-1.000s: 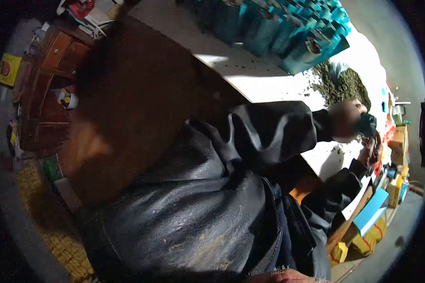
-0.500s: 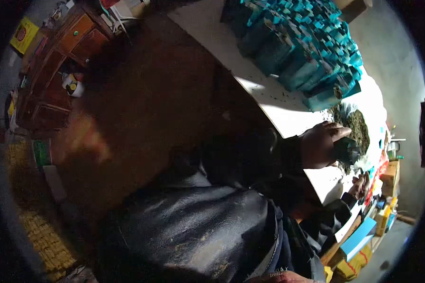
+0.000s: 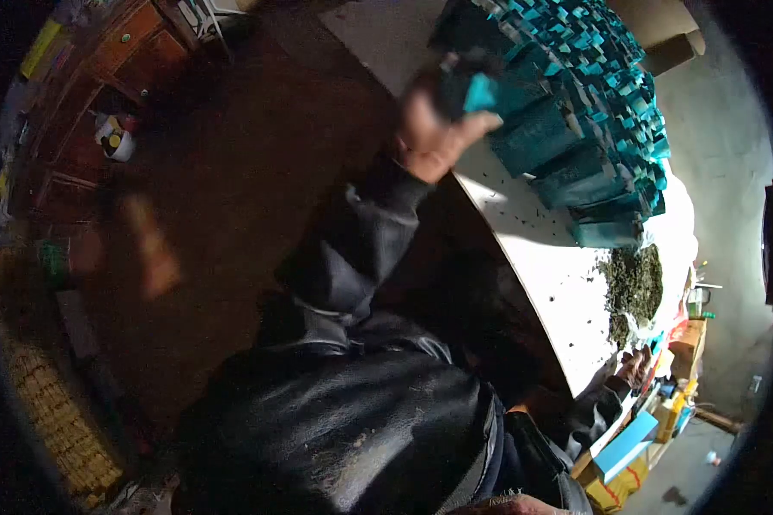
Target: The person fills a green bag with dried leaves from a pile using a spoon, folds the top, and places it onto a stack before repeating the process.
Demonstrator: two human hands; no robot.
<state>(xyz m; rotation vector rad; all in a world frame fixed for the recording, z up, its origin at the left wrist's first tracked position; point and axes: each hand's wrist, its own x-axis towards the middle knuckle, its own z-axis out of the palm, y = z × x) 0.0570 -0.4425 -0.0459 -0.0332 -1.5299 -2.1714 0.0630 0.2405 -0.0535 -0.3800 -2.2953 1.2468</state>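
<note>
My left hand (image 3: pixel 438 142) is raised at the near edge of the table, beside the upright teal packets. Its fingers are blurred and closed round a dark and teal packet (image 3: pixel 479 93), with the thumb stretched along its lower side. Many teal packets (image 3: pixel 567 112) stand packed together on the white tabletop (image 3: pixel 537 279). A heap of dark green dried leaves (image 3: pixel 634 287) lies past them, with crumbs scattered around. My right hand (image 3: pixel 634 367) is at the far right end of the table, below the heap, its fingers partly spread near small teal and red things.
An open cardboard box (image 3: pixel 674 51) is behind the packets. Boxes and a blue-topped carton (image 3: pixel 627 446) crowd the lower right. A wooden cabinet (image 3: pixel 137 51) stands at upper left, with a white container (image 3: pixel 116 142) by it. Woven matting (image 3: pixel 60 421) lies lower left.
My left hand has swung from the leaf heap up and left to the packets, carrying the packet. My right hand has shifted slightly down and left in view, and the whole view has turned a little.
</note>
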